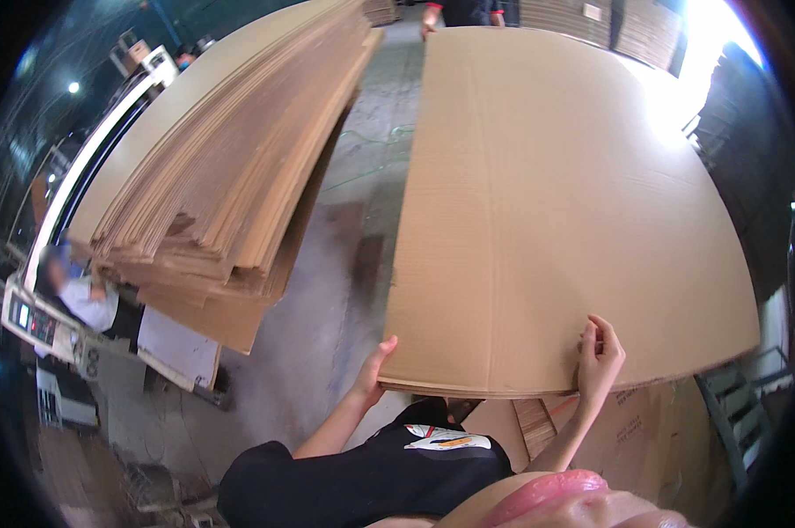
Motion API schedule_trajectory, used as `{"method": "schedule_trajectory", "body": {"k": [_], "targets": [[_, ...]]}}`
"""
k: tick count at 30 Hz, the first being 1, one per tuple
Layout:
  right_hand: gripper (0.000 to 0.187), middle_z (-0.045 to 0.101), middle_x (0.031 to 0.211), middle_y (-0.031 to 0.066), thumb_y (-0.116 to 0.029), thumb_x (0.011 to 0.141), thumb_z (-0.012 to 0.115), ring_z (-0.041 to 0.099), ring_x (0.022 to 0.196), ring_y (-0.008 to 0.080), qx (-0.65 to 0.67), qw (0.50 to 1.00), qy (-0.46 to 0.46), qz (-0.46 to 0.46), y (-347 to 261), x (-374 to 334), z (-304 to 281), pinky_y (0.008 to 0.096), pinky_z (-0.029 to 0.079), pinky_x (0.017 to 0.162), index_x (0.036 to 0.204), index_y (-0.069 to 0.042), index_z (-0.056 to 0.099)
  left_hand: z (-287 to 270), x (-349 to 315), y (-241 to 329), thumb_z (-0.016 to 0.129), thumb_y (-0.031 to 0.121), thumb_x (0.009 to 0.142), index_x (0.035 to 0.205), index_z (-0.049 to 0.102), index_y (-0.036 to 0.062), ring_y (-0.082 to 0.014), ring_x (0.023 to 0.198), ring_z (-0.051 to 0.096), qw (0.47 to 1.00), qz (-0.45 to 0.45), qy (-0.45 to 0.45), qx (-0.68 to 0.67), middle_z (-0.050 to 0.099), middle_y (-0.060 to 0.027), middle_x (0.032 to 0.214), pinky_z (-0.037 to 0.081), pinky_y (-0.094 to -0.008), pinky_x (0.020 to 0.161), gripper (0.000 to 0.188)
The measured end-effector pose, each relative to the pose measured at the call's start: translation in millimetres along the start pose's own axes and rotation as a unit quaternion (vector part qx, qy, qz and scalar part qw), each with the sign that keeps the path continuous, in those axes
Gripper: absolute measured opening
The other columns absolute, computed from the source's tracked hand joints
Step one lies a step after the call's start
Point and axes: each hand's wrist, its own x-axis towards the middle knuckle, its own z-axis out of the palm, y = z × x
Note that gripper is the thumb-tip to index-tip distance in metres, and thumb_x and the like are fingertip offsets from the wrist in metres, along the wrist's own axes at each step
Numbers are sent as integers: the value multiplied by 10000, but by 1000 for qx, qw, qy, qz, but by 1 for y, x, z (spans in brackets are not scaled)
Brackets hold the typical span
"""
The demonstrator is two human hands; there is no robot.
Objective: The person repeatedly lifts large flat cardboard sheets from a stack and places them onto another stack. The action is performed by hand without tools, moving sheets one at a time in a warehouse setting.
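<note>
A large brown cardboard sheet [538, 202] lies in front of me, with the edges of more sheets under it along the near side. My left hand [375, 370] is closed on its near left corner, the thumb on top and the fingers hidden beneath. Above the near edge, toward the right, my right hand [600, 352] has its fingers curled in, and I see nothing in them. At the far left corner, another person's hand [430, 22] touches the cardboard.
To the left stands a tall pile of cardboard sheets [239, 167], uneven at its near end. A person in white [94, 299] is beside it, near a machine control panel [32, 321]. Concrete floor [327, 290] runs between pile and sheet. A dark slatted rack [740, 414] stands at right.
</note>
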Motion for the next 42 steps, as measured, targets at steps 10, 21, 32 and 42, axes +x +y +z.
{"method": "schedule_trajectory", "body": {"k": [10, 21, 32, 42], "targets": [[144, 616, 802, 39, -81, 944, 607, 522, 682, 75, -26, 998, 33, -50, -8, -3, 0, 228, 414, 588, 1011, 19, 685, 4, -5, 6, 526, 482, 956, 1356, 484, 18, -195, 1194, 566, 1000, 10, 3, -8, 585, -111, 1294, 449, -350, 999, 614], [153, 655, 837, 102, -84, 934, 615, 604, 699, 147, -37, 998, 30, -36, -9, 0, -4, 274, 490, 645, 1008, 30, 684, 9, -2, 5, 552, 470, 952, 1326, 514, 9, -185, 1194, 562, 1000, 16, -6, -20, 585, -101, 1285, 441, -337, 1000, 595], [228, 696, 1053, 161, -109, 981, 552, 666, 938, 224, -33, 998, 4, -59, 22, 0, 3, 330, 525, 836, 1081, 54, 676, 4, 5, 4, 536, 527, 937, 1350, 520, 33, -168, 1173, 563, 998, 16, -16, 63, 592, -82, 1292, 422, -344, 1018, 644], [198, 699, 921, 212, -106, 906, 640, 671, 830, 322, -50, 990, 48, -124, 136, 55, 34, 389, 536, 743, 996, 56, 709, 11, -13, 8, 569, 568, 896, 1403, 473, -5, -201, 1343, 414, 996, 58, -9, 62, 459, -112, 1466, 311, -354, 1109, 771]]}}
